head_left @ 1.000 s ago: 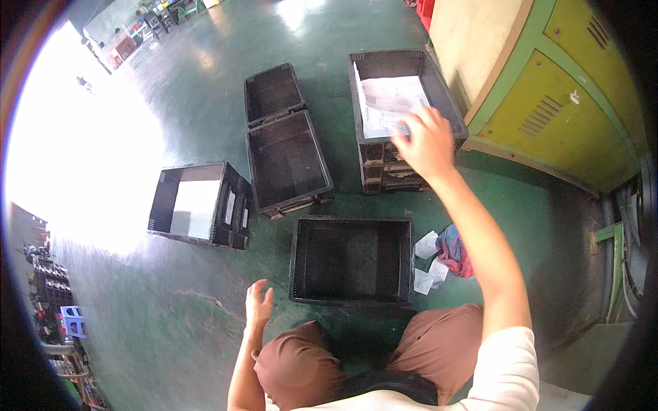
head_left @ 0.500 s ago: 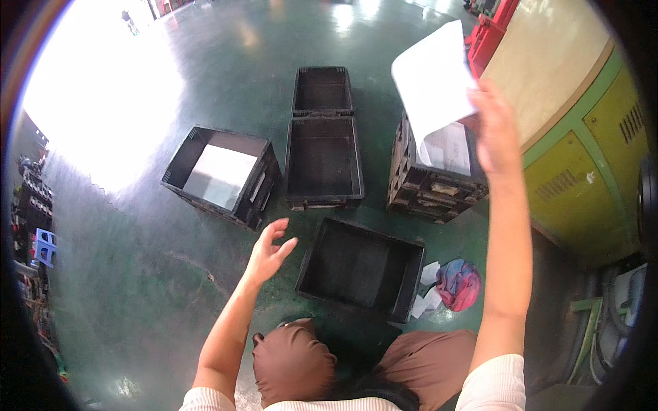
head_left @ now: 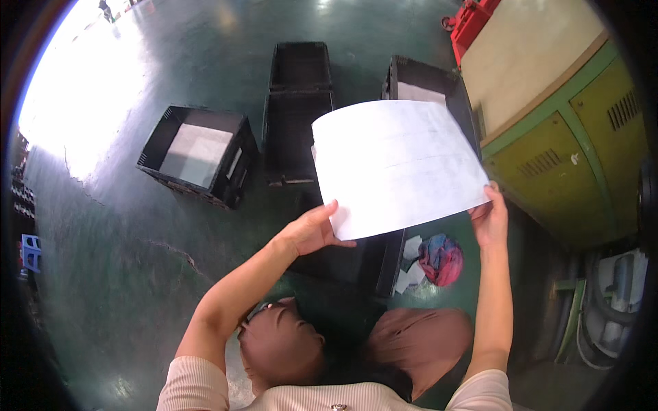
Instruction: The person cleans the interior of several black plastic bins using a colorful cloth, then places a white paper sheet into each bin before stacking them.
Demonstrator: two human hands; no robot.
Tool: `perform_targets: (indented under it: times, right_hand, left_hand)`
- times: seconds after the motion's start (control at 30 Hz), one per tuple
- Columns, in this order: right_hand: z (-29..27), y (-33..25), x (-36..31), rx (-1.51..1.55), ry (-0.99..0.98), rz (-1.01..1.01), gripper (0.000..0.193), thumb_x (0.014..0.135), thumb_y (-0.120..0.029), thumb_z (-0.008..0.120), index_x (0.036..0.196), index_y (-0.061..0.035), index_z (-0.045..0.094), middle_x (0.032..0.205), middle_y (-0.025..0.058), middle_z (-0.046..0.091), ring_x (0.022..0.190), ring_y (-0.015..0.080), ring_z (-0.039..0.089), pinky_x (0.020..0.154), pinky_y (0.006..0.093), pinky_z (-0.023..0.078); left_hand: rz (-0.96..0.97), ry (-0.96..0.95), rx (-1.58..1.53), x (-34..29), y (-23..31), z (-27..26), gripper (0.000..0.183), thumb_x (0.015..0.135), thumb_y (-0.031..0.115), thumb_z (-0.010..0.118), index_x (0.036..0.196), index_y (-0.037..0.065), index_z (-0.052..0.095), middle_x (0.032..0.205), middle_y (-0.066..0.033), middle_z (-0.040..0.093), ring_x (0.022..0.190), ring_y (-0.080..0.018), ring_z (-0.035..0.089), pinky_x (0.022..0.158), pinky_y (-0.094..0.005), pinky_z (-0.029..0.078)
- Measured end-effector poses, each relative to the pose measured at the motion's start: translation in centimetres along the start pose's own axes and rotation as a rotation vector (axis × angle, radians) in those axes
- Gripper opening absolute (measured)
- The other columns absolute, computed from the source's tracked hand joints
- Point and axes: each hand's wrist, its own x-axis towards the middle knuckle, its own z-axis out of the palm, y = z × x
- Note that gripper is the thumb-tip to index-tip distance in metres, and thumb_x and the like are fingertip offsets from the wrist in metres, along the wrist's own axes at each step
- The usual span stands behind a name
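Observation:
I hold a large white sheet [head_left: 394, 164] spread out in front of me with both hands. My left hand [head_left: 312, 229] grips its lower left corner and my right hand [head_left: 490, 219] grips its lower right corner. Under the sheet, right before my knees, stands a black plastic crate [head_left: 356, 264], mostly hidden by the sheet. Behind it, further away, another black crate [head_left: 425, 82] shows a white sheet lying inside.
Two black crates [head_left: 298, 103] stand in a row at the middle, and one with a white sheet inside [head_left: 199, 154] sits to the left. A crumpled red and blue cloth [head_left: 441, 259] and white scraps lie by my right knee. A green cabinet [head_left: 569, 137] stands at right.
My right hand lifted the white sheet out of the far crate and brought it toward me. My left hand rose from the floor and took hold of the sheet's other corner.

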Motion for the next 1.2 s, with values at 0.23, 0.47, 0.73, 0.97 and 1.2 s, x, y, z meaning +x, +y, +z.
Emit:
perform_targets:
  times: [0.23,0.47,0.73,0.97,1.2]
  right_hand:
    - [-7.4,5.1,-5.6,-0.635,-0.120,0.684,0.012,0.082,-0.018,0.053,0.089,-0.0088,0.050,0.081,0.0024,0.058,0.075,0.0110,0.058,0.062,0.0262,0.049]
    - [-2.5,9.2,-6.2,-1.626,-0.405,-0.164,0.035,0.072,-0.010,0.053,0.107,-0.0093,0.048,0.109,0.0102,0.048,0.097,0.0308,0.050,0.079,0.0377,0.043]
    - [4.9,23.1,-8.3,-1.718,-0.707,0.194,0.067,0.069,-0.034,0.065,0.125,-0.0159,0.033,0.132,0.0180,0.022,0.123,0.0390,0.021,0.090,0.0632,0.024]
    - [2.4,29.8,-6.1,-1.768,-0.516,0.601,0.094,0.058,-0.038,0.075,0.133,-0.0257,0.019,0.141,0.0132,0.001,0.128,0.0405,-0.002,0.088,0.0714,0.017]
    - [2.2,32.2,-7.0,-1.758,-0.548,0.492,0.097,0.057,-0.035,0.076,0.134,-0.0300,0.016,0.141,0.0112,-0.001,0.129,0.0372,-0.003,0.090,0.0694,0.019]
  left_hand:
    - [0.028,0.590,0.310,-1.7,-2.0,-4.1,0.017,0.080,0.014,0.059,0.096,0.010,0.053,0.088,-0.0008,0.058,0.077,-0.0098,0.053,0.070,-0.0305,0.042]
    - [-0.011,0.837,0.938,-3.6,-7.0,-12.4,0.022,0.069,0.010,0.063,0.088,0.000,0.058,0.074,-0.0062,0.060,0.068,-0.0143,0.057,0.064,-0.0270,0.045]
    - [-0.060,1.077,1.232,-2.7,-7.1,-11.2,0.028,0.069,0.014,0.063,0.093,0.000,0.057,0.082,-0.0137,0.062,0.077,-0.0257,0.060,0.070,-0.0332,0.046]
    - [0.136,1.002,1.650,-2.6,-8.1,-7.9,0.055,0.070,0.009,0.059,0.120,0.004,0.038,0.114,-0.0183,0.047,0.095,-0.0324,0.052,0.077,-0.0377,0.045]
    - [0.161,0.259,2.149,-1.3,-11.4,-9.4,0.051,0.072,0.008,0.053,0.121,0.009,0.039,0.124,-0.0148,0.036,0.117,-0.0332,0.033,0.095,-0.0437,0.030]
